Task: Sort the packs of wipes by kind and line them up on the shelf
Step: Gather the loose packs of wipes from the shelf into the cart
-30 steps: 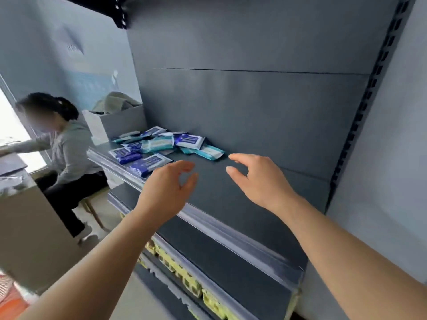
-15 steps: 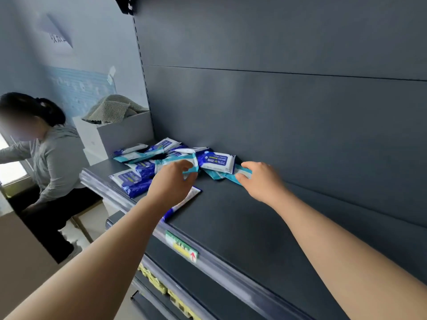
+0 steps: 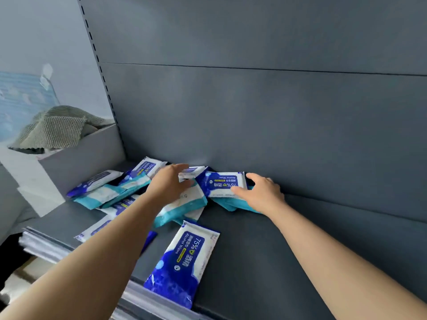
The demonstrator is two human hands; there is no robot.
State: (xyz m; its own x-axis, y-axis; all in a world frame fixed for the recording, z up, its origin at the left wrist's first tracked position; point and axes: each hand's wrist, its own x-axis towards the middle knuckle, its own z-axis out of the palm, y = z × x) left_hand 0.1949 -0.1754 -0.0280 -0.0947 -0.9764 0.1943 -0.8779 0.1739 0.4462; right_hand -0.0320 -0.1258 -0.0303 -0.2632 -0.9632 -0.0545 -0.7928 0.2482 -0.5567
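Blue pack [image 3: 221, 183]: we grip it in our right hand [image 3: 263, 192], thumb on its label, against the back panel [image 3: 277, 135]. Pale pack [image 3: 193, 172]: pinched in our left hand [image 3: 168, 182]. Loose pack [image 3: 184, 257]: flat on shelf [image 3: 277, 262], nearer us than both hands.

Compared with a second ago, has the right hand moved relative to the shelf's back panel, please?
Yes. The right hand has gone forward, from over bare shelf to the back panel, onto the blue pack.

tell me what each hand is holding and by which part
Right hand pinches the blue alcohol wipes pack at its right end, thumb on top. Left hand lies on the pile; whether it grips anything cannot be told.
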